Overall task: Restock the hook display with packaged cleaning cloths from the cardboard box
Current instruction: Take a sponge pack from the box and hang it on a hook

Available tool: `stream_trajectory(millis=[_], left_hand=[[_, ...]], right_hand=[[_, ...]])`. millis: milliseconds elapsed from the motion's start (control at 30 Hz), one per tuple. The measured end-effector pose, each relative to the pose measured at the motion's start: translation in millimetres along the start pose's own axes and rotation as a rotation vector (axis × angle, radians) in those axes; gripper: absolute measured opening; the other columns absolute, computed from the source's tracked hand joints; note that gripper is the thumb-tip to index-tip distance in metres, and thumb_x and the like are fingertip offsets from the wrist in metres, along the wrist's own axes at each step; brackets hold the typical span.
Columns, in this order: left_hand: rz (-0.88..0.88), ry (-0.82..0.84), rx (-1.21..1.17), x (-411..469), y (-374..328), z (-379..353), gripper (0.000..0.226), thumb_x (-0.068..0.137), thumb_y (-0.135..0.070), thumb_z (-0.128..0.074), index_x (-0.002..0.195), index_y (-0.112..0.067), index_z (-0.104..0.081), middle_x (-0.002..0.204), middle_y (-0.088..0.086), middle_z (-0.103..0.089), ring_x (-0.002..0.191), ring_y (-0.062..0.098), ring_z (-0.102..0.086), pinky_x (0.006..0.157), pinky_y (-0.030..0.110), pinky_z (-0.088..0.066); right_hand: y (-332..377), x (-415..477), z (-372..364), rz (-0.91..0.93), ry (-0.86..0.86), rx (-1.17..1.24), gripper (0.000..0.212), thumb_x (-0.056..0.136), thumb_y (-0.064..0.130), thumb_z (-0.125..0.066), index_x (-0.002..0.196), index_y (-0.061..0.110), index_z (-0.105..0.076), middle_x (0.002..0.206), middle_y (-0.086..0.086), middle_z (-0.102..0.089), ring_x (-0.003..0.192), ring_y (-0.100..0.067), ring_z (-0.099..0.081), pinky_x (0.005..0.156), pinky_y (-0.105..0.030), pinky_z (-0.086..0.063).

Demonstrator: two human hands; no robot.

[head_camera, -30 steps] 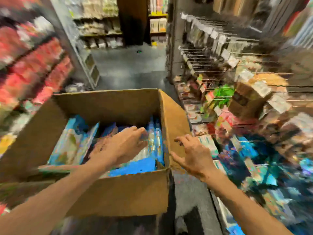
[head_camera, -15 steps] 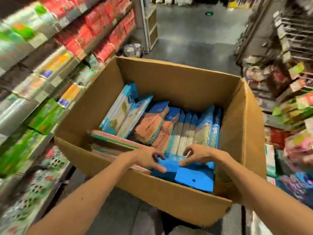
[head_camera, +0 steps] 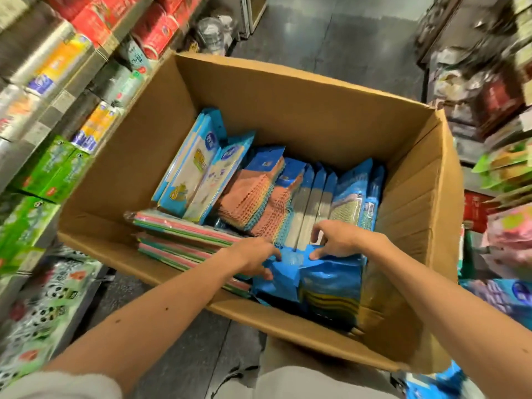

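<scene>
An open cardboard box (head_camera: 417, 197) sits in the aisle, filled with blue-headed packs of cleaning cloths. At its near side stands a bundle of blue cloth packs (head_camera: 316, 280) with yellow and dark stripes. My left hand (head_camera: 253, 256) grips the bundle's top left edge. My right hand (head_camera: 339, 240) pinches its top right edge with curled fingers. Behind them stand orange cloth packs (head_camera: 253, 197) and pale blue packs (head_camera: 198, 165). A flat stack of pink-and-green packs (head_camera: 178, 228) lies at the box's left.
Shelves of red, orange and green goods (head_camera: 57, 168) line the left. The hook display with hanging packets (head_camera: 506, 174) runs along the right edge, blurred. Dark floor (head_camera: 331, 38) stretches beyond the box.
The view swung from the hook display down onto the box. Both hands went into the box and closed on the top of the blue bundle, which now stands a little higher.
</scene>
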State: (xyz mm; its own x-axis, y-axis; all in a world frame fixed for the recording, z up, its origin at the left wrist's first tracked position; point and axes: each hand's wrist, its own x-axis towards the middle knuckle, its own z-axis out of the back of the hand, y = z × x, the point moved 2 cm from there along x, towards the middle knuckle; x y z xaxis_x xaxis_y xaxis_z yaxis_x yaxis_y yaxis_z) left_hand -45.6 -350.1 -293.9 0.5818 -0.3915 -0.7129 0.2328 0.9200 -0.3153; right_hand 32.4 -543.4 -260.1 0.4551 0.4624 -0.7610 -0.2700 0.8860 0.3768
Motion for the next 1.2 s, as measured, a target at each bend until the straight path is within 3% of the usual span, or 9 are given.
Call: stream_trajectory(millis=[100, 167, 300, 367, 500, 700, 867, 1067, 1200], left_hand=[[0.000, -0.125, -0.086, 2, 10, 1, 0.047, 0.092, -0.043, -0.065, 0.134, -0.024, -0.054, 0.135, 0.002, -0.057, 0.122, 0.026, -0.053, 0.094, 0.041, -0.045], [-0.003, -0.205, -0.155, 2, 13, 2, 0.042, 0.092, -0.042, -0.066, 0.127, -0.023, -0.055, 0.130, 0.001, -0.060, 0.117, 0.024, -0.054, 0.090, 0.040, -0.046], [-0.016, -0.321, -0.285, 9, 15, 2, 0.037, 0.089, -0.036, -0.071, 0.118, -0.019, -0.055, 0.124, 0.002, -0.063, 0.113, 0.025, -0.056, 0.089, 0.039, -0.045], [0.007, -0.373, -0.363, 13, 19, 6, 0.036, 0.088, -0.034, -0.072, 0.116, -0.019, -0.055, 0.123, 0.003, -0.063, 0.112, 0.025, -0.057, 0.089, 0.039, -0.046], [0.061, -0.506, -0.477, 19, 26, 18, 0.032, 0.086, -0.030, -0.075, 0.109, -0.013, -0.059, 0.109, 0.005, -0.066, 0.100, 0.026, -0.060, 0.086, 0.044, -0.049], [0.032, -0.647, -0.661, 18, 38, 36, 0.021, 0.085, -0.019, -0.076, 0.079, -0.012, -0.057, 0.083, 0.001, -0.068, 0.087, 0.023, -0.062, 0.079, 0.046, -0.051], [-0.155, -0.736, -0.701, -8, 51, 59, 0.020, 0.083, -0.019, -0.079, 0.077, -0.017, -0.059, 0.085, -0.010, -0.062, 0.094, 0.021, -0.060, 0.079, 0.038, -0.049], [-0.477, -1.004, -0.686, -94, 62, 138, 0.020, 0.078, -0.025, -0.082, 0.079, -0.027, -0.063, 0.083, -0.010, -0.064, 0.086, 0.014, -0.061, 0.080, 0.036, -0.049], [-0.777, -1.066, -0.712, -161, 39, 200, 0.015, 0.078, -0.037, -0.076, 0.081, -0.042, -0.063, 0.087, -0.021, -0.068, 0.096, 0.007, -0.064, 0.089, 0.040, -0.051]], right_hand=[[-6, -8, 8, 0.034, -0.201, -0.045, 0.028, 0.083, 0.043, -0.076, 0.086, 0.022, -0.057, 0.093, 0.001, -0.065, 0.088, -0.023, -0.060, 0.073, -0.035, -0.048], [-4, -20, 8, 0.049, -0.192, -0.019, 0.045, 0.082, 0.063, -0.066, 0.083, 0.018, -0.065, 0.085, 0.000, -0.068, 0.080, -0.018, -0.062, 0.068, -0.031, -0.047], [0, -51, 3, 0.034, 0.054, 0.085, 0.103, 0.045, 0.100, -0.052, 0.113, 0.023, -0.068, 0.136, 0.001, -0.059, 0.117, -0.018, -0.057, 0.101, -0.039, -0.046], [1, -60, 1, 0.050, 0.092, -0.049, 0.098, 0.058, 0.083, -0.068, 0.135, 0.025, -0.054, 0.151, 0.004, -0.041, 0.135, -0.021, -0.043, 0.111, -0.043, -0.037], [-8, -55, -9, 0.036, -0.237, -0.119, 0.064, 0.087, 0.051, -0.067, 0.144, 0.029, -0.047, 0.148, 0.004, -0.049, 0.133, -0.022, -0.046, 0.105, -0.042, -0.043], [-11, -57, -13, -0.084, -0.545, 0.267, 0.036, 0.082, 0.044, -0.076, 0.110, 0.025, -0.064, 0.115, 0.004, -0.069, 0.109, -0.017, -0.063, 0.092, -0.039, -0.051], [9, -75, -11, -0.116, -0.700, 0.346, 0.027, 0.077, 0.044, -0.079, 0.091, 0.022, -0.071, 0.096, 0.006, -0.072, 0.095, -0.013, -0.065, 0.086, -0.038, -0.053], [75, -130, 3, -0.033, -1.064, 0.610, 0.014, 0.086, 0.017, -0.073, 0.095, 0.008, -0.077, 0.075, 0.014, -0.068, 0.066, 0.011, -0.059, 0.065, -0.008, -0.041], [122, -190, 1, 0.006, -1.279, 0.791, 0.016, 0.089, 0.037, -0.059, 0.083, 0.030, -0.072, 0.069, 0.011, -0.065, 0.065, -0.001, -0.051, 0.059, -0.023, -0.038]])
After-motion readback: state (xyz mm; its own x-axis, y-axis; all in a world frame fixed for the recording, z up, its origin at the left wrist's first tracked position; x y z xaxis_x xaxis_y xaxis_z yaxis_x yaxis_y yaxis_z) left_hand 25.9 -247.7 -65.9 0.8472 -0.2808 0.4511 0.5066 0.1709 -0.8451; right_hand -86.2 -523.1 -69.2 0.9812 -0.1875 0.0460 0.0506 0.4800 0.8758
